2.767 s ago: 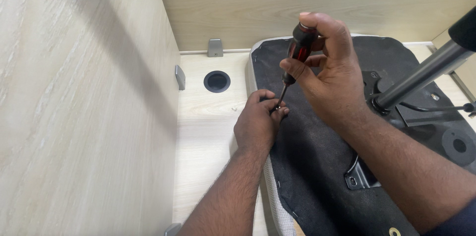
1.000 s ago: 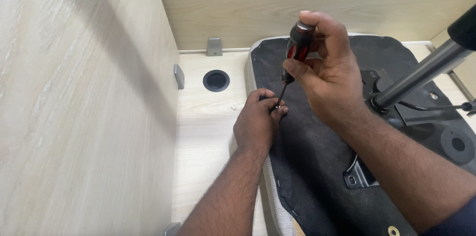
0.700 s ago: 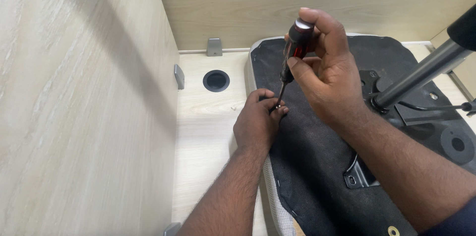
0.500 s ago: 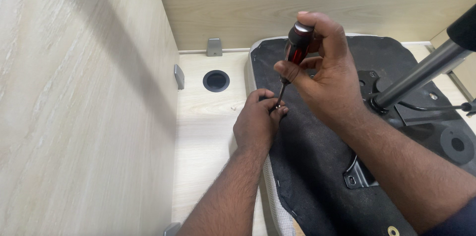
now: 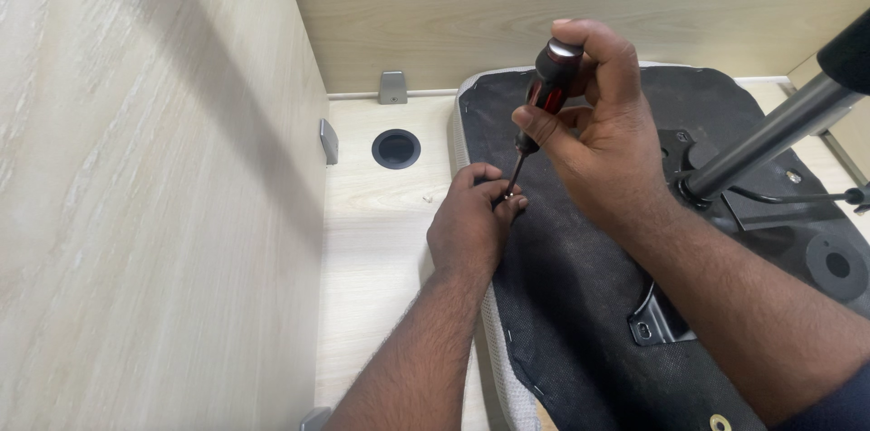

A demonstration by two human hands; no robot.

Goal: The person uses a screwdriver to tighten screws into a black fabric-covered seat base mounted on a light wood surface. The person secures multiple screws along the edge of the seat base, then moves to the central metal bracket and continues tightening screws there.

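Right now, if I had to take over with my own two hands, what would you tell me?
Right hand grips the red-and-black screwdriver, nearly upright, tip down at the seat's black underside.
Left hand pinches around the tip, steadying something too small to make out.
The upturned chair seat lies on the pale wooden desk; its grey post sticks out to the right.
Done: tip placed. Left: whether that fastener is tight cannot be told.

The screwdriver (image 5: pixel 544 96) has a black and red handle with a thin dark shaft, standing nearly upright and leaning slightly. Its tip meets the black fabric underside of an upturned chair seat (image 5: pixel 580 304), near the seat's pale left edge.
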